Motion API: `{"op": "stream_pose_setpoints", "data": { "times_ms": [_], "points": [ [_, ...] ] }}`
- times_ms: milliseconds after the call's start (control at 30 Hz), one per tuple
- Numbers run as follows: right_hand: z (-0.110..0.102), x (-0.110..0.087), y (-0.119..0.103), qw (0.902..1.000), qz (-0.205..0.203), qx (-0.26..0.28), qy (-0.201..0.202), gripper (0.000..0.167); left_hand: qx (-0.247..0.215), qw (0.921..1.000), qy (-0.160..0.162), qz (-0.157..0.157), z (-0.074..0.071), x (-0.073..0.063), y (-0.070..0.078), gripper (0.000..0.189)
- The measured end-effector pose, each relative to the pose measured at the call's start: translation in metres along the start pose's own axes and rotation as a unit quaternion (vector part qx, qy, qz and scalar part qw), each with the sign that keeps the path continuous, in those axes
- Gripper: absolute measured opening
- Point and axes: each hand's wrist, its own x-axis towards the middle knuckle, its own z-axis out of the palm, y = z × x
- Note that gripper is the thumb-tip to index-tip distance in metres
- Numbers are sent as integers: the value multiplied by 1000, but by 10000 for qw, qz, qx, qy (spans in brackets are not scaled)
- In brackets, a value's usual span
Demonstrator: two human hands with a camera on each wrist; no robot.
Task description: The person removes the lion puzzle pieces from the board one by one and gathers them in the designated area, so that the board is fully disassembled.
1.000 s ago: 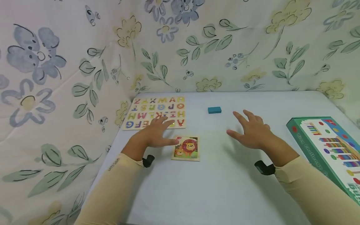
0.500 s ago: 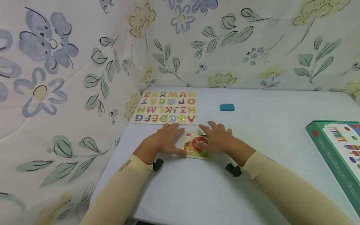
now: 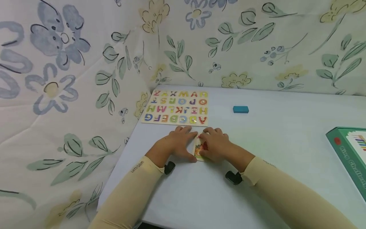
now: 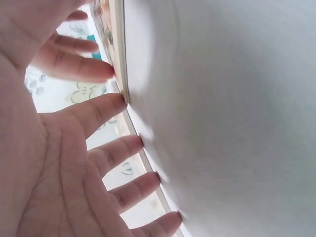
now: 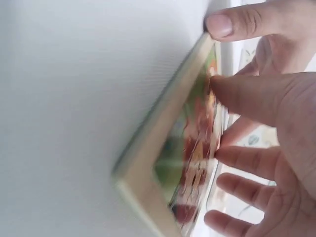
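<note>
A small square wooden picture puzzle (image 3: 198,149) with a lion on it lies flat on the table, its right part covered by my right hand (image 3: 216,144). My left hand (image 3: 180,143) rests at its left side, index fingertip by the far corner and thumb by the near one. In the left wrist view the other fingers (image 4: 136,190) of that hand reach out straight and apart. Seen from the right wrist, the thumb and index of my right hand (image 5: 291,113) touch the picture's face with a gap between them; the remaining fingers hang loosely past it.
Behind the hands lies a wooden alphabet board (image 3: 177,108) with coloured letters. A blue block (image 3: 240,109) sits farther right at the back. A green game box (image 3: 347,156) stands at the right edge. Floral cloth (image 3: 237,44) hangs behind and left of the white table (image 3: 274,133).
My right hand has come left from beside the puzzle onto its picture. My left hand has settled lower at the puzzle's left edge. The head view has swung right.
</note>
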Motion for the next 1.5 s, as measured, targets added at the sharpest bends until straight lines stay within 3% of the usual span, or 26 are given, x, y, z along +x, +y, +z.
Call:
{"op": "stream_pose_setpoints", "data": {
  "times_ms": [433,667,767,900,1167,1300,1500],
  "points": [
    [-5,10,8,9969,85,613,494,58,75,10000,32,37,0,3,4,109],
    [-11,10,15,9791,211,1932,600,21,45,10000,45,30,-2,3,5,108],
    [-20,5,27,9722,233,2234,666,18,25,10000,76,56,-2,3,5,108],
    [-33,-9,57,9648,601,2447,748,17,-5,9999,79,110,-2,5,6,109],
    [-32,-31,108,9635,1191,2376,326,23,-24,9999,42,90,-5,2,4,109],
    [-22,-29,114,9700,1117,2138,304,25,-34,10000,43,54,-4,-1,2,109],
    [-17,-27,114,9817,886,1577,593,16,-175,9998,30,78,-2,-2,2,108]
  ]
}}
